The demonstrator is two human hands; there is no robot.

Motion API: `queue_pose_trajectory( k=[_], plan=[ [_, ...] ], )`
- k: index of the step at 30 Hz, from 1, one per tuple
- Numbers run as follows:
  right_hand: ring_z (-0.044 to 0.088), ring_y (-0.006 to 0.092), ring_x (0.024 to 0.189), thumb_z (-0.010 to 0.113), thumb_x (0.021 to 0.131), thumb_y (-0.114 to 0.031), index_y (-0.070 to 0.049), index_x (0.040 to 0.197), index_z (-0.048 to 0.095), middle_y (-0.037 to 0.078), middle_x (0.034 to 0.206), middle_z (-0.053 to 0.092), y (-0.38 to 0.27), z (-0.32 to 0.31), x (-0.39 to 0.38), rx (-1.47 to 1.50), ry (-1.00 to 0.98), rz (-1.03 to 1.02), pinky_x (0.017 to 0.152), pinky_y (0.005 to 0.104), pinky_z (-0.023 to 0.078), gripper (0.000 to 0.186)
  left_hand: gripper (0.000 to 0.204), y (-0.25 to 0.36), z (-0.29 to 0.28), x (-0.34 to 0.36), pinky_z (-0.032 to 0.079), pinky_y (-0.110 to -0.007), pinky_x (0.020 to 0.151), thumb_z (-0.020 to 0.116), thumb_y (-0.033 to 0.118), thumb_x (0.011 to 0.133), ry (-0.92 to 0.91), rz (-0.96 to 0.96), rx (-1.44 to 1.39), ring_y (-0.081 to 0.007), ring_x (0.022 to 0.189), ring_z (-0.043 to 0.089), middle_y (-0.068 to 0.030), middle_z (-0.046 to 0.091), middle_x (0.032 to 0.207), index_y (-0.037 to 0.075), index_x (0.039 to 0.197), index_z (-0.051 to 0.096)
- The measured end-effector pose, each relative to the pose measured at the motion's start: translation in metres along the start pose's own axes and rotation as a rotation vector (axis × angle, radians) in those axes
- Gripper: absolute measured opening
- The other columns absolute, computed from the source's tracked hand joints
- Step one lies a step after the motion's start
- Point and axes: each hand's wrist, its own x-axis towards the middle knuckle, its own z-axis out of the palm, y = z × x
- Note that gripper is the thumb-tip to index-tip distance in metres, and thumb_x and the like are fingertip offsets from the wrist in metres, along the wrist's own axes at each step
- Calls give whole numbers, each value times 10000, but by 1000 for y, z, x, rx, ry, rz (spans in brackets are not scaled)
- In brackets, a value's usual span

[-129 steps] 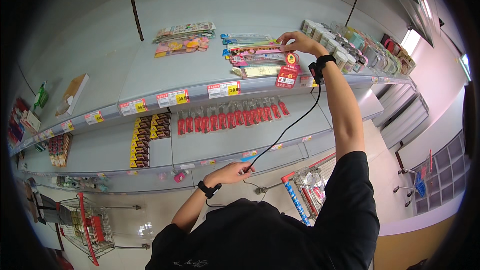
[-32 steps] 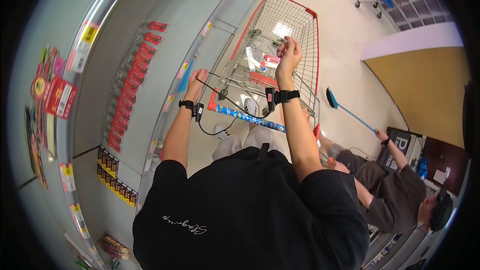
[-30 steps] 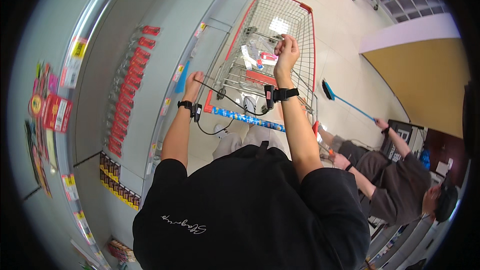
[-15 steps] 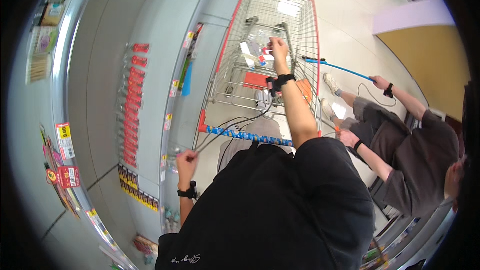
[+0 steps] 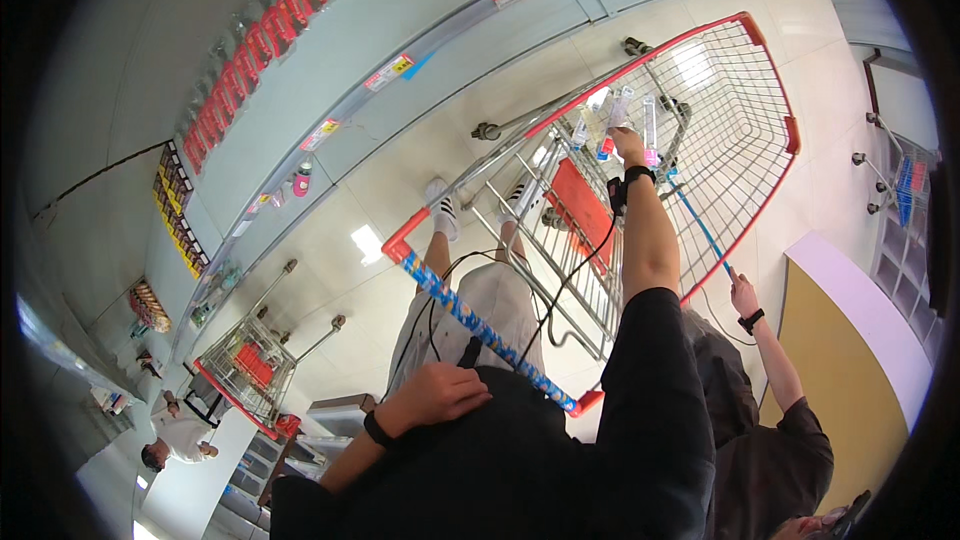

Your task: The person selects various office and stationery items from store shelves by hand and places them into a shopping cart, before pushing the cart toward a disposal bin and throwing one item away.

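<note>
My right hand reaches down into the shopping cart, its fingers closed at the lower end of a narrow clear plastic package. Its fingertips are partly hidden. Beside it in the cart lie a white-and-pink slim package and a small package with a red and blue end. My left hand lies against the front of my black shirt at the waist, fingers loosely extended, nothing in it. Just beyond it runs the cart's blue patterned handle.
A co-worker on the right holds a blue stick beside the cart. A shelf with price tags and hanging red packs runs along the left. A second cart and another person are farther left. Cables hang near my arm.
The view has swung round, with the cart now angled to the right. My left hand has come from beside the shelf to my waist. My right hand has lowered onto the packages.
</note>
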Motion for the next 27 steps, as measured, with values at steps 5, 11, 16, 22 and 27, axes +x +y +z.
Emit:
queue_pose_trajectory(
  k=[5,11,16,22,27],
  plan=[
    [476,218,1283,555,814,-522,-200,1175,683,11,1284,616,65,78,66,-343,-51,-8,1170,440,54,501,178,-35,-11,44,445,-325,696,756,235,759,36,86,260,-182,827,592,10,599,869,127,806,622],
    [208,393,1413,643,717,-542,-137,1265,623,242,1454,361,34,104,69,-146,38,97,1171,412,158,682,208,-74,-6,85,379,-351,724,778,287,701,48,127,426,-166,862,559,56,611,946,193,817,634],
    [215,392,1413,627,758,-468,-34,1245,612,290,1486,282,42,94,75,-145,74,70,1158,413,216,652,177,-84,-5,92,376,-322,660,664,350,777,102,156,503,-147,775,574,69,621,882,178,777,623],
    [559,400,1134,620,796,-283,56,1111,646,275,1183,600,37,79,53,22,400,-95,987,411,442,464,224,-88,-10,101,376,-296,616,598,375,808,178,206,678,-129,743,586,52,632,868,165,733,622],
    [703,239,744,671,765,-166,-35,944,731,152,808,713,25,19,6,329,531,-135,697,322,536,231,237,-77,-10,105,387,-295,644,607,361,809,268,274,651,-141,732,583,40,626,835,156,691,591]
  ],
)
